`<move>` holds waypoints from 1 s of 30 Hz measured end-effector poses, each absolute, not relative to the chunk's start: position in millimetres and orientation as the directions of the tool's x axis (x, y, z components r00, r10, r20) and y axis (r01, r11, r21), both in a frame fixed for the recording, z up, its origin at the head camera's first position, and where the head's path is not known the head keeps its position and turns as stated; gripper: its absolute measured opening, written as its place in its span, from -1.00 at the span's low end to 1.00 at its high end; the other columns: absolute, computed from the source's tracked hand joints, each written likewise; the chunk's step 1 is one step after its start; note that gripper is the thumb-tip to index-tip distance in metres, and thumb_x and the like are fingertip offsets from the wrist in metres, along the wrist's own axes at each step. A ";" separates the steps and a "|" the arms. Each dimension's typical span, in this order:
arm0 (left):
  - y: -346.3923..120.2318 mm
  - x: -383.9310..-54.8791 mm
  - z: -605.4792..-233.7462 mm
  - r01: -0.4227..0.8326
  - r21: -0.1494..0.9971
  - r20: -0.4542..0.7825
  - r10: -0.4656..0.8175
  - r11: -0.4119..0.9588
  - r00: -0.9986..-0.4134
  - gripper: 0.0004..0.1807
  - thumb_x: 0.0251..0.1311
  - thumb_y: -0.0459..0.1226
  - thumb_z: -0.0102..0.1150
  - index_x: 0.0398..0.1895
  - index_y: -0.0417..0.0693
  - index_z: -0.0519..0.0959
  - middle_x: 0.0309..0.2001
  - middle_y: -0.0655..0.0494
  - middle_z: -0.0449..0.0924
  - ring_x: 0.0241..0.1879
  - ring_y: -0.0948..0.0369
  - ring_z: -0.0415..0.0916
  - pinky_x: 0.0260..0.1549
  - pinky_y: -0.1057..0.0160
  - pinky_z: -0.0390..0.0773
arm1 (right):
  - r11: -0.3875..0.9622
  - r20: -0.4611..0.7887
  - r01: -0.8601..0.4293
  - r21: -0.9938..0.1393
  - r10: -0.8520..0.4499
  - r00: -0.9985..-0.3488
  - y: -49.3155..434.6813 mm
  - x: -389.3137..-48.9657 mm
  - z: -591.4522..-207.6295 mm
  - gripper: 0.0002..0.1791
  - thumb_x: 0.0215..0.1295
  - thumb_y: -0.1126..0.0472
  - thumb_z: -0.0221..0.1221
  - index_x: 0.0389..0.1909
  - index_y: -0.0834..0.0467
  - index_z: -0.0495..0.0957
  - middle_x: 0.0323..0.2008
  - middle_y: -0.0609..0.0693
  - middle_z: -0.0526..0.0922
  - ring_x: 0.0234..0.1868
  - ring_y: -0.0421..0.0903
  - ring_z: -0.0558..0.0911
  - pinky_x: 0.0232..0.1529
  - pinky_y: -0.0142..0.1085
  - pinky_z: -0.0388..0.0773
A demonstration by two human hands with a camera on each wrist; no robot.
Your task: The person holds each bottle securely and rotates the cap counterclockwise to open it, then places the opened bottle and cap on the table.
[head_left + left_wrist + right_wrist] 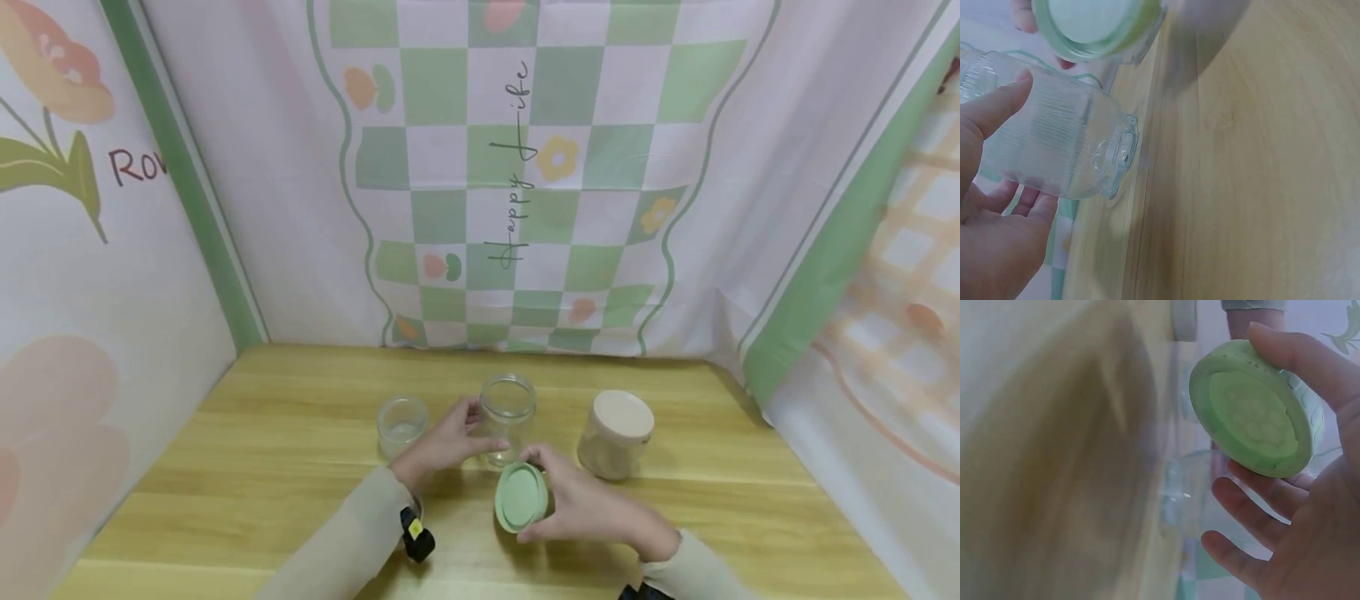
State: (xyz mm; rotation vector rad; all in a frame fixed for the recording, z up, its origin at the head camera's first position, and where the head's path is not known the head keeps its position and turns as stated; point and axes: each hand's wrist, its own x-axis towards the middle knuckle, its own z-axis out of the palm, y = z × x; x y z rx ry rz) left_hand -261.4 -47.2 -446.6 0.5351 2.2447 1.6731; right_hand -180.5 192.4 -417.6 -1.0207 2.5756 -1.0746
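A clear glass jar (512, 427) without a lid stands upright on the wooden table. My left hand (448, 440) grips it from the left, the thumb on the near side and the fingers round the far side; the left wrist view shows ridges on the glass (1054, 128). In front of the jar, my right hand (592, 507) holds a round green lid (521, 498) tilted on edge, pinched between thumb and fingers. The lid (1250, 415) is apart from the jar. In the right wrist view the other fingers of my right hand (1310, 531) are spread below it.
A shorter open glass jar (402, 427) stands left of my left hand. To the right is a jar with a pale pink lid (621, 417). A curved edge shows beside my left wrist, mostly hidden. A printed curtain (442, 217) hangs behind the table (285, 433).
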 end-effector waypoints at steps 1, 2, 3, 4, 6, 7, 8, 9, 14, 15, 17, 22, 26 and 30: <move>-47.1 -261.5 -446.9 0.124 0.958 -0.008 0.458 0.257 -0.889 -0.02 0.07 0.08 0.48 0.45 -0.10 0.20 0.42 -0.11 0.26 0.39 -0.12 0.22 0.35 -0.22 0.23 | 0.508 0.100 -0.534 -0.676 -0.655 -0.749 191.4 -180.5 -420.2 -0.03 -0.02 -0.18 0.51 0.25 0.23 0.25 0.06 -0.06 0.48 0.11 -0.01 0.53 0.12 -0.12 0.56; -47.1 -261.7 -447.2 0.128 0.958 -0.004 0.457 0.258 -0.890 -0.02 0.08 0.08 0.47 0.45 -0.11 0.20 0.42 -0.12 0.26 0.39 -0.13 0.23 0.34 -0.22 0.24 | 0.507 0.101 -0.538 -0.674 -0.658 -0.747 190.4 -180.4 -422.5 -0.03 -0.02 -0.18 0.51 0.25 0.23 0.25 0.06 -0.07 0.48 0.10 -0.02 0.54 0.11 -0.14 0.56; -47.1 -261.5 -447.0 0.130 0.957 -0.003 0.456 0.259 -0.890 -0.03 0.08 0.07 0.47 0.45 -0.11 0.20 0.42 -0.12 0.26 0.39 -0.13 0.23 0.34 -0.22 0.24 | 0.509 0.100 -0.540 -0.670 -0.659 -0.746 189.4 -180.4 -424.9 -0.03 -0.02 -0.19 0.51 0.26 0.22 0.25 0.06 -0.07 0.48 0.10 -0.03 0.54 0.10 -0.15 0.56; -47.2 -261.4 -446.8 0.129 0.956 -0.005 0.454 0.263 -0.891 -0.03 0.08 0.08 0.47 0.45 -0.11 0.20 0.42 -0.12 0.26 0.39 -0.12 0.23 0.35 -0.21 0.24 | 0.512 0.099 -0.540 -0.668 -0.659 -0.746 188.4 -180.3 -427.2 -0.02 -0.02 -0.20 0.50 0.27 0.21 0.24 0.07 -0.07 0.48 0.10 -0.03 0.53 0.09 -0.16 0.56; -47.2 -261.3 -447.0 0.128 0.956 -0.006 0.451 0.265 -0.892 -0.03 0.08 0.08 0.48 0.44 -0.11 0.21 0.42 -0.11 0.27 0.39 -0.12 0.23 0.35 -0.21 0.24 | 0.516 0.091 -0.538 -0.667 -0.660 -0.746 186.7 -179.9 -431.6 0.01 -0.01 -0.22 0.49 0.31 0.20 0.21 0.10 -0.07 0.47 0.11 -0.04 0.53 0.10 -0.15 0.56; -47.2 -261.3 -447.2 0.127 0.956 -0.006 0.451 0.264 -0.892 -0.04 0.08 0.07 0.48 0.44 -0.11 0.21 0.42 -0.11 0.27 0.39 -0.12 0.23 0.35 -0.22 0.24 | 0.520 0.089 -0.539 -0.663 -0.660 -0.746 186.0 -180.0 -434.1 0.02 -0.01 -0.23 0.48 0.33 0.19 0.20 0.11 -0.06 0.47 0.12 -0.04 0.53 0.11 -0.14 0.56; -47.3 -261.1 -447.2 0.126 0.957 -0.007 0.452 0.262 -0.892 -0.04 0.08 0.07 0.48 0.44 -0.10 0.21 0.42 -0.11 0.27 0.39 -0.12 0.23 0.35 -0.22 0.23 | 0.518 0.088 -0.540 -0.664 -0.663 -0.744 185.4 -180.1 -436.4 0.03 0.00 -0.23 0.48 0.34 0.18 0.20 0.12 -0.05 0.47 0.13 -0.04 0.53 0.12 -0.12 0.55; -47.3 -260.9 -447.2 0.124 0.957 -0.008 0.452 0.261 -0.892 -0.04 0.08 0.07 0.47 0.44 -0.10 0.21 0.42 -0.10 0.27 0.39 -0.11 0.23 0.35 -0.23 0.23 | 0.517 0.084 -0.538 -0.666 -0.665 -0.742 185.1 -180.2 -438.5 0.04 0.00 -0.23 0.48 0.35 0.18 0.19 0.14 -0.04 0.47 0.13 -0.04 0.52 0.13 -0.11 0.54; -47.4 -261.1 -447.3 0.121 0.960 -0.008 0.457 0.252 -0.889 -0.06 0.12 0.04 0.46 0.46 -0.10 0.20 0.42 -0.10 0.26 0.39 -0.12 0.22 0.35 -0.23 0.23 | 0.545 0.054 -0.552 -0.631 -0.680 -0.732 186.3 -180.2 -443.8 0.02 0.00 -0.26 0.46 0.39 0.12 0.24 0.13 -0.03 0.55 0.10 -0.04 0.55 0.08 -0.09 0.56; -47.4 -261.3 -447.3 0.119 0.960 -0.009 0.457 0.252 -0.890 -0.06 0.12 0.04 0.46 0.46 -0.10 0.19 0.42 -0.11 0.26 0.40 -0.13 0.21 0.35 -0.22 0.23 | 0.555 0.041 -0.550 -0.624 -0.680 -0.732 186.7 -180.2 -443.9 0.03 0.00 -0.27 0.46 0.40 0.10 0.25 0.14 -0.04 0.55 0.10 -0.04 0.55 0.07 -0.08 0.55; -47.3 -261.6 -447.6 0.118 0.960 -0.011 0.455 0.254 -0.891 -0.06 0.13 0.02 0.46 0.46 -0.11 0.19 0.42 -0.11 0.26 0.40 -0.13 0.22 0.35 -0.22 0.23 | 0.579 0.018 -0.545 -0.606 -0.675 -0.737 187.5 -180.3 -444.2 0.03 -0.01 -0.29 0.46 0.41 0.05 0.27 0.14 -0.07 0.56 0.09 -0.06 0.54 0.06 -0.09 0.55; -47.0 -261.6 -448.0 0.109 0.961 -0.017 0.450 0.254 -0.893 -0.07 0.14 0.00 0.46 0.46 -0.12 0.19 0.42 -0.12 0.26 0.39 -0.12 0.22 0.35 -0.22 0.23 | 0.628 -0.024 -0.523 -0.576 -0.653 -0.757 186.8 -181.0 -443.6 0.03 -0.04 -0.30 0.47 0.41 0.03 0.29 0.13 -0.10 0.54 0.08 -0.10 0.51 0.04 -0.11 0.53; -46.7 -260.0 -446.3 0.105 0.962 -0.021 0.451 0.253 -0.892 -0.08 0.15 -0.01 0.46 0.46 -0.13 0.19 0.42 -0.12 0.25 0.39 -0.13 0.22 0.35 -0.22 0.23 | 0.646 -0.037 -0.526 -0.552 -0.650 -0.759 184.2 -181.6 -442.7 0.01 -0.06 -0.23 0.51 0.38 0.09 0.32 0.17 -0.09 0.51 0.11 -0.09 0.48 0.09 -0.10 0.51; -47.1 -258.8 -445.0 0.105 0.963 -0.019 0.450 0.249 -0.893 -0.06 0.14 0.00 0.46 0.46 -0.15 0.17 0.43 -0.14 0.24 0.40 -0.13 0.21 0.36 -0.20 0.22 | 0.656 -0.042 -0.540 -0.527 -0.655 -0.755 182.5 -181.2 -441.9 -0.01 -0.08 -0.14 0.53 0.36 0.14 0.34 0.22 -0.05 0.48 0.16 -0.06 0.46 0.16 -0.07 0.49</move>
